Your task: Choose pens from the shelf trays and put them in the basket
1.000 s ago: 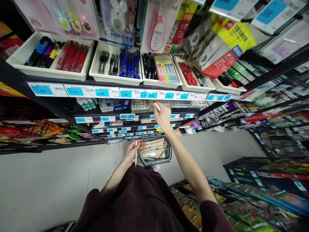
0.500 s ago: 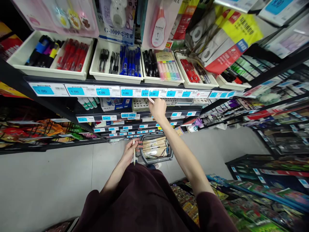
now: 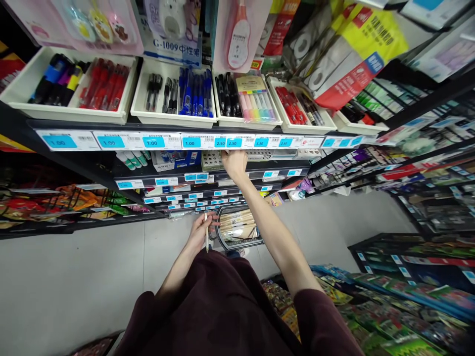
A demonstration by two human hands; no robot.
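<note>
White pen (image 3: pixel 207 241) in left hand (image 3: pixel 199 231)

Tilted yellow-and-red packet (image 3: pixel 354 76), pink card (image 3: pixel 40 27) at upper left, grey floor (image 3: pixel 74 282)

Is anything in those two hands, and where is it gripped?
The left hand holds a white pen by its upper part, the lower end uncovered. Whether the right hand holds anything cannot be told.

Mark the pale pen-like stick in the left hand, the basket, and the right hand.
Pen-like stick (image 3: pixel 207 234): head view, middle of its shaft.
Basket (image 3: pixel 239 244): head view, rim nearest the wearer.
Right hand (image 3: pixel 236 162): head view, back of the hand.
</note>
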